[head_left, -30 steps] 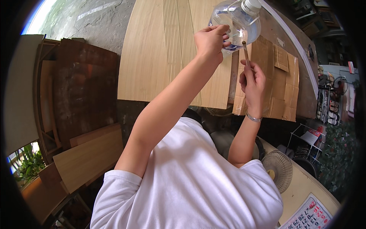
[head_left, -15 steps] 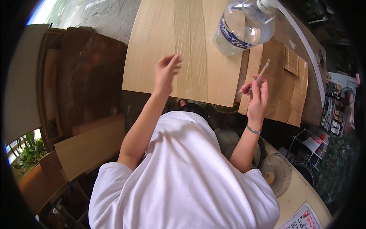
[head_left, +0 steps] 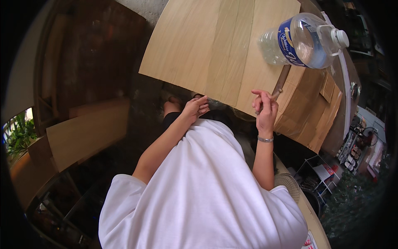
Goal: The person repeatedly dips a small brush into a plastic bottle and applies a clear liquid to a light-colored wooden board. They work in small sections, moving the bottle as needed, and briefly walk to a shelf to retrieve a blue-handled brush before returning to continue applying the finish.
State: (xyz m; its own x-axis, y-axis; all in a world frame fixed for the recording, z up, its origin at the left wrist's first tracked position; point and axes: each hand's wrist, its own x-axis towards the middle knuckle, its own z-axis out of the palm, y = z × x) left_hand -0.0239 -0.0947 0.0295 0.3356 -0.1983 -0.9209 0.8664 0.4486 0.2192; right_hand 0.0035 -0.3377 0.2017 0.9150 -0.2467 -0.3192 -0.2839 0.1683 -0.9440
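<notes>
Pale wooden surface (head_left: pixel 215 45) lies ahead; my right hand (head_left: pixel 265 108) pinches a thin stick (head_left: pixel 277 92) below the bottle (head_left: pixel 302 41), my left hand (head_left: pixel 195 107) loosely curled, empty.

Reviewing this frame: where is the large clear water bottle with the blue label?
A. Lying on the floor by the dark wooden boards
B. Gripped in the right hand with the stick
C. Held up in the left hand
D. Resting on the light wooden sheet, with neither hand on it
D. The water bottle rests on the light wooden sheet; the left hand is low at the sheet's near edge, and the right hand holds only a thin stick.
</notes>
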